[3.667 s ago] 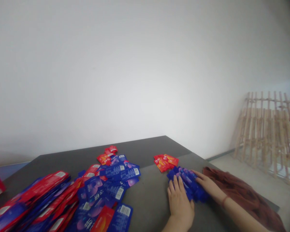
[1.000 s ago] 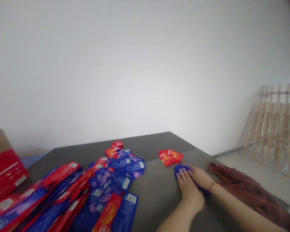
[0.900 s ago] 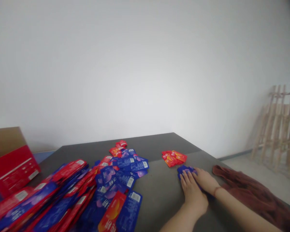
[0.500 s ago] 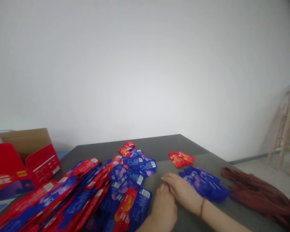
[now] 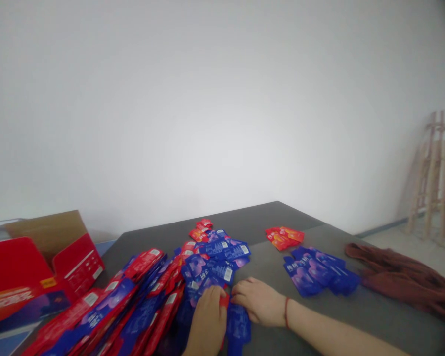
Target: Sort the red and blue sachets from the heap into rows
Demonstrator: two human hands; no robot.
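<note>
1. the left hand (image 5: 208,319) curls over a red packet (image 5: 224,301); whether it grips, one cannot tell.
2. the right hand (image 5: 259,301), fingers bent, covers the far end of a blue packet (image 5: 239,327); its grip cannot be told either.
3. that blue packet lies on the grey table (image 5: 267,262), at the loose pile's (image 5: 207,269) near right, its long axis running away from the person.
4. farther right, fanned blue packets (image 5: 321,272) slant, far ends leftward.

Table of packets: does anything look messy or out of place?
The packet heap by the left hand looks jumbled, red among blue, while the red packets and blue packets farther right lie separate. The crumpled brown cloth also looks odd beside packets.
</note>
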